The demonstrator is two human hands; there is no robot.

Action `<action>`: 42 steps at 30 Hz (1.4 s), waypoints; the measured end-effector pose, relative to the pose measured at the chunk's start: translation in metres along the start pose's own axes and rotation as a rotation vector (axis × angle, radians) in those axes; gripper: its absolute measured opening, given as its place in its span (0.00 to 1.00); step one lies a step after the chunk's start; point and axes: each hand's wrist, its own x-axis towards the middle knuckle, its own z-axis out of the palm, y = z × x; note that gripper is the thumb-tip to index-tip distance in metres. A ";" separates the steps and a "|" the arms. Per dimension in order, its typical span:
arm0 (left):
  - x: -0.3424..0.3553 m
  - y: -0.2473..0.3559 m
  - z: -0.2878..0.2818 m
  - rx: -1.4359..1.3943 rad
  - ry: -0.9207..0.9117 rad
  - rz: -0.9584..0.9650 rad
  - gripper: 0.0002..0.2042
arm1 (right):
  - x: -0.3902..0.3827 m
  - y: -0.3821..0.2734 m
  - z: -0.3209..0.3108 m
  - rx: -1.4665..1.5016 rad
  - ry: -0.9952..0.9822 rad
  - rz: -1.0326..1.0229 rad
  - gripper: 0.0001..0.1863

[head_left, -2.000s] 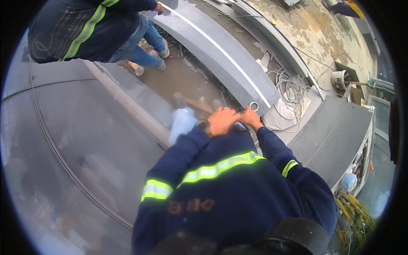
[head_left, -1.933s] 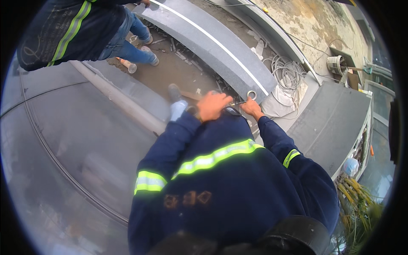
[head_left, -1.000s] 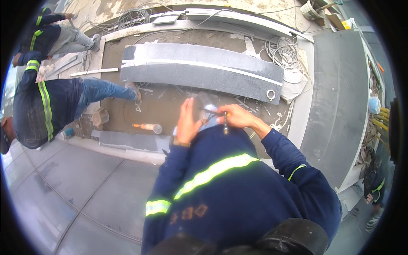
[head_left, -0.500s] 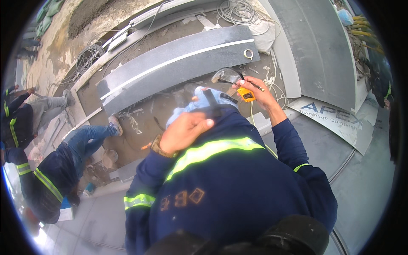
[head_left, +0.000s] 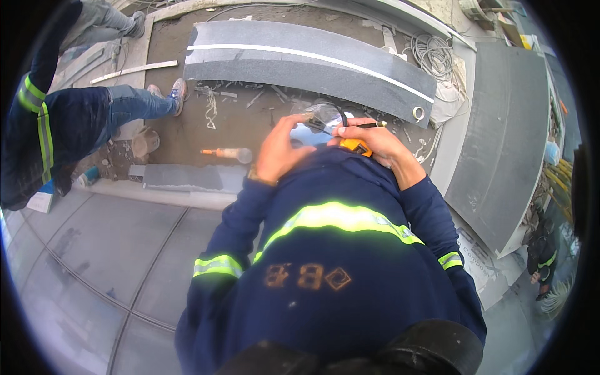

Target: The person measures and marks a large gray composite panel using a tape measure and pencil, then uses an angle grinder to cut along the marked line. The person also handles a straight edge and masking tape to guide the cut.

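My right hand (head_left: 369,144) is closed around a yellow tape measure (head_left: 356,146), a pencil (head_left: 372,125) and clear safety goggles (head_left: 326,115) with a dark strap, all close against my jacket's front. My left hand (head_left: 278,150) has its thumb spread from its fingers; the fingertips reach the goggles' left side, with no grip visible. Beyond my hands lies a long grey speckled slab (head_left: 287,67) with a white stripe and a tape roll (head_left: 419,114) on its right end. An orange-tipped cylindrical tool (head_left: 228,154) lies on the dirty floor left of my left hand.
A co-worker (head_left: 53,131) in jeans is at left, another person's grey trouser leg (head_left: 97,25) above. Coiled cables (head_left: 431,59) lie right of the slab. A wide grey panel (head_left: 497,144) runs along the right, with a crouching person (head_left: 540,262) beyond. A bucket (head_left: 472,10) stands top right.
The view has swung back and forth. Since half a second ago my left hand has risen to the goggles, and my right hand has drawn inward with the goggles, pencil and tape measure.
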 end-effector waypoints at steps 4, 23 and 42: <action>-0.047 -0.017 -0.007 -0.091 -0.031 -0.152 0.26 | 0.013 -0.031 0.022 -0.201 -0.058 0.096 0.16; 0.081 0.036 0.052 -1.293 -0.347 -0.351 0.28 | -0.038 -0.007 -0.019 -0.974 0.194 -0.509 0.17; 0.160 0.133 0.322 -0.549 0.054 -0.553 0.25 | -0.130 0.110 -0.490 -0.294 0.887 -0.467 0.19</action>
